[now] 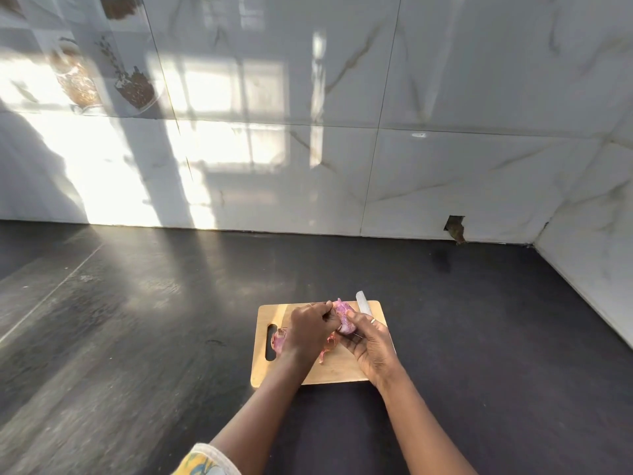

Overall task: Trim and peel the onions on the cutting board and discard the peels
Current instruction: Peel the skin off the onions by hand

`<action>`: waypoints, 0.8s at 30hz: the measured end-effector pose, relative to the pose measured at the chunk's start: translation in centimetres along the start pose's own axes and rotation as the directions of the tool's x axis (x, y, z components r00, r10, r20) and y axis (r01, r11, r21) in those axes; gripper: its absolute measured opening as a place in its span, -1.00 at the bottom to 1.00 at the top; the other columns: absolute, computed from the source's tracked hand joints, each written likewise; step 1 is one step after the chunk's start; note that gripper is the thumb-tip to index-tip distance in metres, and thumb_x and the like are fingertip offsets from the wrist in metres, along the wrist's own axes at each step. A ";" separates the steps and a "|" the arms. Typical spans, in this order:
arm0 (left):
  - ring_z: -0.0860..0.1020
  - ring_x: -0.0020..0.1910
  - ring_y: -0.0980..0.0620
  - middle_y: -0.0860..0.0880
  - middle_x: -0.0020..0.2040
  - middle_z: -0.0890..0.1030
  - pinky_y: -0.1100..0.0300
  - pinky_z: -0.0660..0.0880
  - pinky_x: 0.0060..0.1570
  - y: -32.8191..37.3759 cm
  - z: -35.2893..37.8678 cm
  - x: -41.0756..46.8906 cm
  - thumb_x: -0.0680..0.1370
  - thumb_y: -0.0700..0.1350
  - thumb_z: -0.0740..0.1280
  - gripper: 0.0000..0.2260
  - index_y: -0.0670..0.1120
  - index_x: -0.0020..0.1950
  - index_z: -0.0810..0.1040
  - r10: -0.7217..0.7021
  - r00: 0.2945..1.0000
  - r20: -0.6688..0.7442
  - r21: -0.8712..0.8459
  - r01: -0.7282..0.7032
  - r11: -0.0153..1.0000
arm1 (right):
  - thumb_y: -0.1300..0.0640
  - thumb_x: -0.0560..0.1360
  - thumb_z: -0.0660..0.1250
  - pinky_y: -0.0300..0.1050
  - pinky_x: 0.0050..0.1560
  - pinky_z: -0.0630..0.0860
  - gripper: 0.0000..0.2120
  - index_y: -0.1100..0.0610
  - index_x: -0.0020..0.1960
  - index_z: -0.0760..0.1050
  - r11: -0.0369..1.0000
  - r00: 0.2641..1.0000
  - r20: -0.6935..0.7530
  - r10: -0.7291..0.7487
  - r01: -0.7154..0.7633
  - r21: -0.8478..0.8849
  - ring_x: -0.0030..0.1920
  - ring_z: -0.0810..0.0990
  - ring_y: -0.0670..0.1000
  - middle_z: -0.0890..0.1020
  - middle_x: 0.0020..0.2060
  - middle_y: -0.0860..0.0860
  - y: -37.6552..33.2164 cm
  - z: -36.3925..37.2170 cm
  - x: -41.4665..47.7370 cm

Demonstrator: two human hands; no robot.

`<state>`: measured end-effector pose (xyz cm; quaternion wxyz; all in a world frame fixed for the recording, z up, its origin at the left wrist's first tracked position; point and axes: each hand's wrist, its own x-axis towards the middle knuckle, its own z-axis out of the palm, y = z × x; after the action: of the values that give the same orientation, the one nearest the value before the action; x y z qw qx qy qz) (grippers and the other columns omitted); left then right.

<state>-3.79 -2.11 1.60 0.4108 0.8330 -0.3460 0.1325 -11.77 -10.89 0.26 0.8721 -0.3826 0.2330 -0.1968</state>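
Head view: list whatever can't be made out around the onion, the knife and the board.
All in the head view:
Onion: left hand and right hand cover most of it; remaining skin unclear.
Knife: the right hand hides its handle; held or lying on the cutting board, cannot tell.
Peels: the left wrist covers part of them on the cutting board; count unclear.
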 end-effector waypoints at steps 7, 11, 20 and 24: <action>0.37 -0.61 0.06 -0.08 -0.57 0.55 0.26 0.34 -0.52 -0.2 0.3 0.2 0.26 -0.17 0.34 -0.86 -0.19 -0.49 0.56 -0.084 0.996 0.032 -0.025 0.085 0.996 | 0.28 0.50 0.30 -0.13 -0.26 0.62 -0.90 0.28 -0.19 0.47 0.999 1.000 -0.017 0.016 -0.017 -0.030 -0.39 0.59 -0.04 0.53 -0.47 0.05 0.3 -0.6 0.3; 0.57 -0.31 0.04 -0.13 -0.24 0.69 0.40 0.33 -0.35 -0.1 -0.5 0.5 0.43 -0.19 0.36 -0.87 -0.22 -0.15 0.67 -0.262 0.955 0.136 -0.034 0.269 0.963 | 0.25 0.47 0.31 -0.09 -0.20 0.63 -0.87 0.32 -0.07 0.50 0.999 0.999 -0.034 0.034 -0.034 0.000 -0.34 0.63 -0.01 0.60 -0.40 0.08 0.4 -1.0 0.5; 0.65 -0.06 0.04 -0.09 -0.07 0.69 0.00 0.58 0.03 -0.8 -0.2 0.4 0.57 -0.16 0.22 -0.79 -0.13 0.11 0.60 -0.384 0.892 0.238 -0.494 0.452 0.743 | 0.24 0.50 0.28 -0.12 -0.25 0.64 -0.47 0.27 0.44 0.27 0.995 0.999 -0.031 0.034 -0.031 0.093 -0.21 0.67 0.03 0.66 -0.15 0.16 -0.6 -0.5 0.8; 0.64 -0.07 0.11 -0.05 -0.05 0.68 0.15 0.58 0.00 -0.6 -0.7 0.4 0.54 -0.11 0.29 -0.80 -0.11 0.10 0.61 -0.316 0.920 0.233 -0.508 0.392 0.767 | 0.31 0.52 0.22 -0.10 -0.18 0.64 -0.57 0.34 0.38 0.32 0.994 0.998 -0.042 0.050 -0.046 0.101 -0.12 0.60 0.07 0.61 -0.09 0.19 -0.6 -0.7 0.9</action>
<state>-3.08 -1.50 1.91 0.6239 0.7384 -0.2323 -0.1074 -11.52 -12.20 0.03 0.8893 -0.3280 0.2514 -0.1957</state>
